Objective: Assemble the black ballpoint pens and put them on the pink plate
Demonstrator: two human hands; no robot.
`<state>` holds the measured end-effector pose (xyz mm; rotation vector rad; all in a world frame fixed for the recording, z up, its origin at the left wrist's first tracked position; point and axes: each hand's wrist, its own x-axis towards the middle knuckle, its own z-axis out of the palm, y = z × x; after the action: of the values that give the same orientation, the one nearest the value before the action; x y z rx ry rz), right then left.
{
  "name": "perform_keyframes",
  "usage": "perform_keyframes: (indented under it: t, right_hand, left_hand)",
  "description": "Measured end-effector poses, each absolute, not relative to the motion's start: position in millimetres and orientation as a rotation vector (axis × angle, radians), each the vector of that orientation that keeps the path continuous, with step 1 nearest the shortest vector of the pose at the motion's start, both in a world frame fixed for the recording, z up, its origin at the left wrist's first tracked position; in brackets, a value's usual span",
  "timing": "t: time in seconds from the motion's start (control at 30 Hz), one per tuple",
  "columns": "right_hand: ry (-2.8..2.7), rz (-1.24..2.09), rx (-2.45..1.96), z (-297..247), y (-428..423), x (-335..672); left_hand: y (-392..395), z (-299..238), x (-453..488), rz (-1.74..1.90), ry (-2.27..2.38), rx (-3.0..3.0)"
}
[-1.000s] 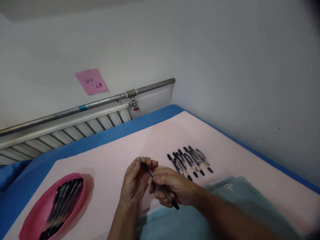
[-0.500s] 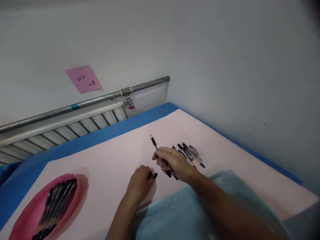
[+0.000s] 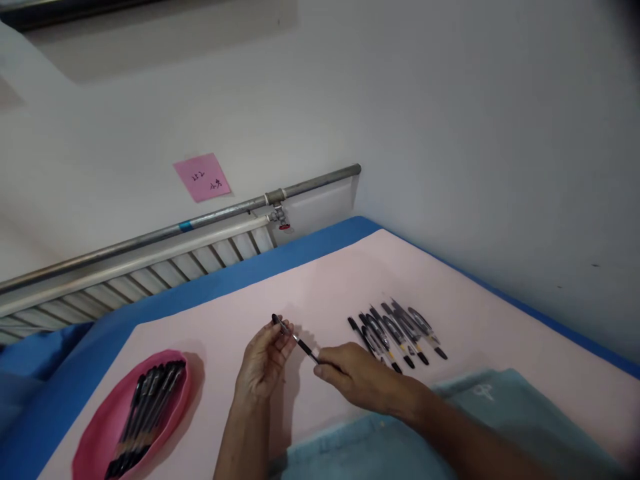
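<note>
My left hand [image 3: 265,360] is turned palm up, its fingertips pinching a pen cap [image 3: 283,326] with a clear body and a dark end. My right hand [image 3: 357,377] is wrapped round the rear of a pen [image 3: 306,348], whose tip and black grip point up and left into the cap's mouth. How far the tip sits inside the cap I cannot tell. Just beyond my right hand, several loose pens and clear caps [image 3: 393,327] lie in a slanted row on the pink sheet.
A pink basin [image 3: 93,430] holding a bundle of dark pens [image 3: 145,417] stands at the left. The pink sheet [image 3: 320,287] lies on a blue surface [image 3: 280,255]. A radiator and pipe [image 3: 220,217] run along the back wall; a wall rises on the right.
The pen in my right hand has swung from pointing up to pointing left, meeting the cap in my left hand. My left hand has lifted and turned palm up. The view has shifted left.
</note>
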<state>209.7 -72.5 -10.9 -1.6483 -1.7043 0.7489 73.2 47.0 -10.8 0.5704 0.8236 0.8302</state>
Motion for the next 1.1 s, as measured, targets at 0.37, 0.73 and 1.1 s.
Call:
perform_keyframes:
  t: [0.37,0.73,1.1]
  right_hand:
    - [-1.703,0.669,-1.713,-12,-71,211]
    - [-1.517,0.744,-1.637,-18,-59,209]
    - [-1.574,0.705,-1.671,-8,-63,217]
  left_hand:
    - [34,-11,83,0.796,0.818,0.720]
    - [14,-19,100,0.739,0.742,0.833]
    - [61,37,-29,1.114,1.305,1.402]
